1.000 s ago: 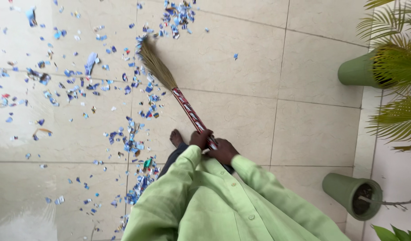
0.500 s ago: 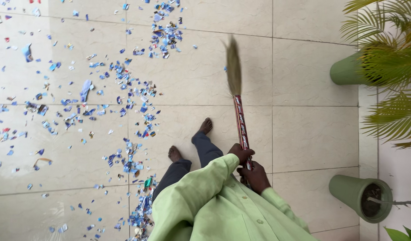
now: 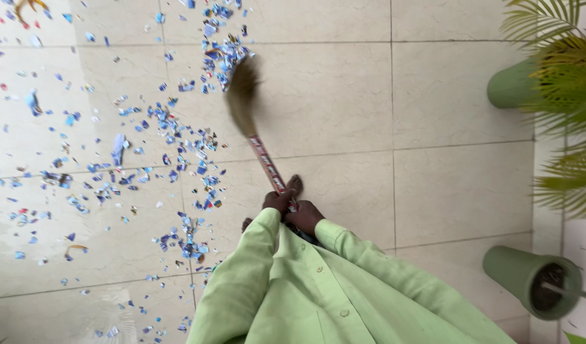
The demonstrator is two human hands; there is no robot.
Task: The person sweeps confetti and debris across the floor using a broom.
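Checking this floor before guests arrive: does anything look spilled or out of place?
Yes. Small blue and mixed-colour paper scraps lie strewn over the left half of the tiled floor, while the right half is bare. Both hands, left hand and right hand, grip a broom.

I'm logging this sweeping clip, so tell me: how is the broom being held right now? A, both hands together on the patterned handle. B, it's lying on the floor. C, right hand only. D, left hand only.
A: the left hand and right hand grip the broom close together at the near end of its red patterned handle.
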